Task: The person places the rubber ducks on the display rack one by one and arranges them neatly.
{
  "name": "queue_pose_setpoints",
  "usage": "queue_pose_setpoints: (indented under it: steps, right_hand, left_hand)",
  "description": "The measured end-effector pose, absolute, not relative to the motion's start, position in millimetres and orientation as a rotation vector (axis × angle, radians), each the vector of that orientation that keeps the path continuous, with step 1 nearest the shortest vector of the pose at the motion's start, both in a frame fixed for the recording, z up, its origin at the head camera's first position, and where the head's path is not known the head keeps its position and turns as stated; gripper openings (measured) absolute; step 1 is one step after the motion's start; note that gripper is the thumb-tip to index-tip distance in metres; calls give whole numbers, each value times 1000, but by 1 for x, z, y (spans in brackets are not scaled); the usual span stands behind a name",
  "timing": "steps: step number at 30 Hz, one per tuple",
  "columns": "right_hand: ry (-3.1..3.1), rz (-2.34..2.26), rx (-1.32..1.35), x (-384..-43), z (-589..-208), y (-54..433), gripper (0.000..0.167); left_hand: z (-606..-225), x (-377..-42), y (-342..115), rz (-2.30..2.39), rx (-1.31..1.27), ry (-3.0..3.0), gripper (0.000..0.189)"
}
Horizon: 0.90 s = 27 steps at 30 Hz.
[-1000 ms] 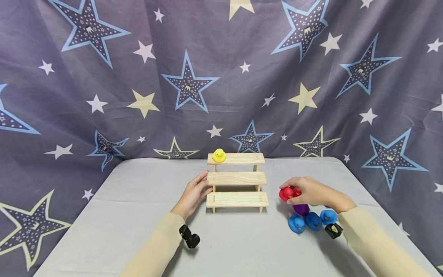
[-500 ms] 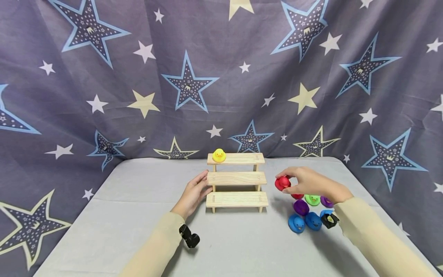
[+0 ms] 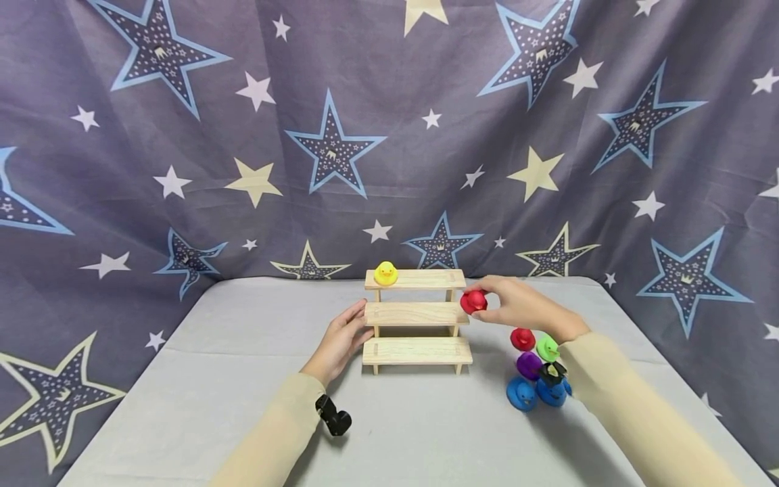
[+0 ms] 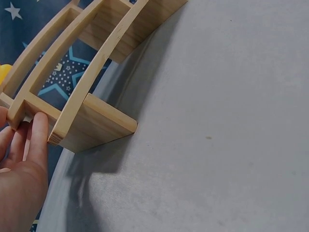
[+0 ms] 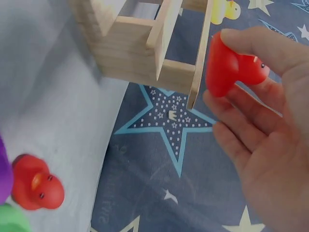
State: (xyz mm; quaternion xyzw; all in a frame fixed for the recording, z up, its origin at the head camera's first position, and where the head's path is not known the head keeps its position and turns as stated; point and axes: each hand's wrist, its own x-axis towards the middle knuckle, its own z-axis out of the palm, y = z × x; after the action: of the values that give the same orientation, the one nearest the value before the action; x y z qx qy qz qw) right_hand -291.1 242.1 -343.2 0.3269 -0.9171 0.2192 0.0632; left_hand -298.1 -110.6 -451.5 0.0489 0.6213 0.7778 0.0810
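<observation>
A three-step wooden display stand [image 3: 417,312] stands on the table, with a yellow rubber duck [image 3: 386,273] at the left of its top step. My left hand [image 3: 338,341] grips the stand's left side by the middle step; in the left wrist view its fingertips [image 4: 40,121] touch the wood. At the other side, my right hand [image 3: 517,306] pinches a red rubber duck [image 3: 473,302] between thumb and fingers. That duck is held up beside the right end of the middle step, tilted in the right wrist view, apart from the board or touching it, I cannot tell.
Right of the stand, several rubber ducks sit grouped on the table: a red duck [image 3: 523,339], a green duck [image 3: 548,348], a purple duck [image 3: 529,365] and blue ducks [image 3: 521,393]. The right forearm partly covers them. A star-patterned curtain [image 3: 389,135] hangs behind the table.
My right hand has lifted the red duck from the group and carried it left and away from me to the stand's right end. The left hand has stayed in place.
</observation>
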Motion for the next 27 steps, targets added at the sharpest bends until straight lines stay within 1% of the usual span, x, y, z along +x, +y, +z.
queue_pose_setpoints:
  steps: [6,17,27]
  right_hand:
    - [-2669,648,1046,-301,-342,224,42]
    - [-2681,731,1023,-322,-338,187,44]
    - [-2680,711,981,-341,-335,164,45]
  left_hand:
    - [-452,-298,-110,2335,148,1857,53]
    - [-452,-298,-110,2318,149,1867,54]
    - [-451,-298,-110,2313,148,1878,54]
